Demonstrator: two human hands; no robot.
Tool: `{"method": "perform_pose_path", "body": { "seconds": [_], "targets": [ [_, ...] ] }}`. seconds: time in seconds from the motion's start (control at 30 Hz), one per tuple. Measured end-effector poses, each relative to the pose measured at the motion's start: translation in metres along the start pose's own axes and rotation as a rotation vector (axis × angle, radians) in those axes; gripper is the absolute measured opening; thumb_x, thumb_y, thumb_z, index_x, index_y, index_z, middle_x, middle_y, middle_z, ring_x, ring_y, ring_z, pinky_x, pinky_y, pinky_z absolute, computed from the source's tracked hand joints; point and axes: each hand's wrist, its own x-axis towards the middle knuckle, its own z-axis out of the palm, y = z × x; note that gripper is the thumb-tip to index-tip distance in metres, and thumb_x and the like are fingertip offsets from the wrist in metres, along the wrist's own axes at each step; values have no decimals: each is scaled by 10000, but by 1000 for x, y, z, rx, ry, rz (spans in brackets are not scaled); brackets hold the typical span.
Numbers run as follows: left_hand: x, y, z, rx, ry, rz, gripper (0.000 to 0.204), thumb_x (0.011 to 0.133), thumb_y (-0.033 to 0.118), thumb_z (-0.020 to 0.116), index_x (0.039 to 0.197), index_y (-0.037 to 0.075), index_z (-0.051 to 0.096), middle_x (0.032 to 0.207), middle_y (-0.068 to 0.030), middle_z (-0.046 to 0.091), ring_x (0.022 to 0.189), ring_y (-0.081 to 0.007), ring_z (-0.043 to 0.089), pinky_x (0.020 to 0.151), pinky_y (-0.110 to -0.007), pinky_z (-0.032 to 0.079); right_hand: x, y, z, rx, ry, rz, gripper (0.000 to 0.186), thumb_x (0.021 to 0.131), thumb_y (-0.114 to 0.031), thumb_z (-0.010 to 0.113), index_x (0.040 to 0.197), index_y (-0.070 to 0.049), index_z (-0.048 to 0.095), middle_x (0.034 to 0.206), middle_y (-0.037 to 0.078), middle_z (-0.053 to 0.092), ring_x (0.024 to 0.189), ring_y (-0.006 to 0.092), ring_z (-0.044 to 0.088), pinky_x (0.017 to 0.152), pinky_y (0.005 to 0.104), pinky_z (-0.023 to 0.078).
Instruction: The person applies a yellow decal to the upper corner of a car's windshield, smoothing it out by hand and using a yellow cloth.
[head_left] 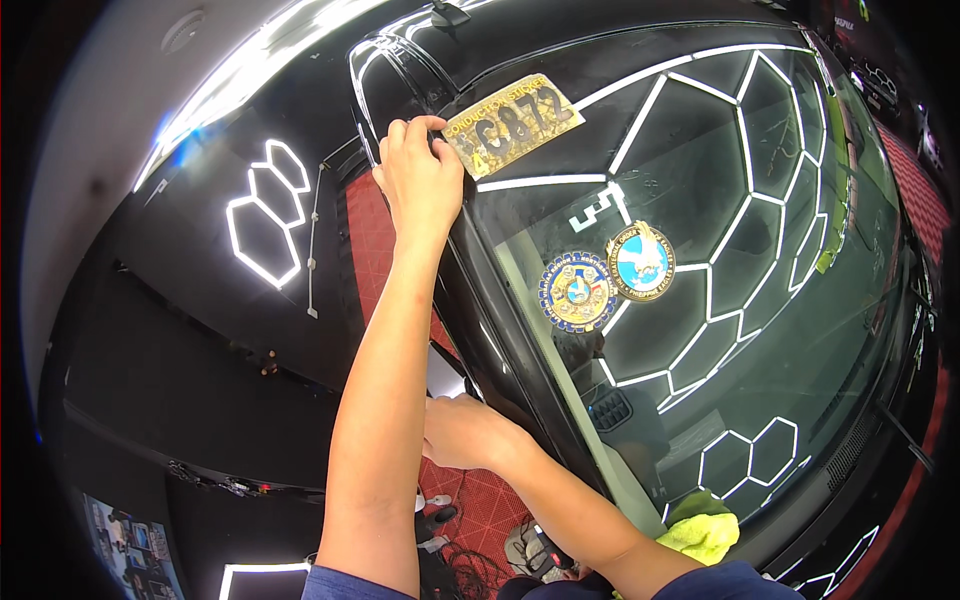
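Observation:
My left hand (418,180) reaches up to the upper end of a dark car's windshield pillar (500,310). Its fingers bend over the edge there, closed on the pillar. Right beside the fingertips, a gold rectangular sticker (515,122) with dark characters is on the glass. My right hand (462,432) is lower down, close to the pillar's outer side. The left forearm covers its fingers, so I cannot tell what they touch. Farther down the windshield (690,340) are a round blue-and-gold emblem (578,292) and a round emblem with a white bird (642,262).
A yellow-green cloth (700,538) lies at the windshield's lower corner. A wiper (905,437) crosses its far right edge. Red grid flooring (470,500) shows below, with cables and shoes on it. Hexagonal lights reflect in the glass. A screen (130,550) stands at lower left.

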Motion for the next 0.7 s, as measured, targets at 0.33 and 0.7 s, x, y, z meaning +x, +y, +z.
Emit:
{"method": "perform_pose_path", "body": {
  "seconds": [0.33,0.7],
  "targets": [
    [-3,3,2,31,-9,15,182,863,103,529,992,103,658,994,-48,585,1015,-261,544,857,-465,395,-4,6,11,13,-27,10,383,859,-219,668,1179,-27,584,1090,150,622,1044,325,625,867,524,472],
    [7,-4,3,-5,39,2,249,845,138,560,1081,90,621,1074,-116,566,1109,-304,536,916,-476,402,10,8,12,48,12,-27,342,857,-215,661,1128,-15,597,1090,160,626,1052,340,623,878,522,474]
  ]
}}
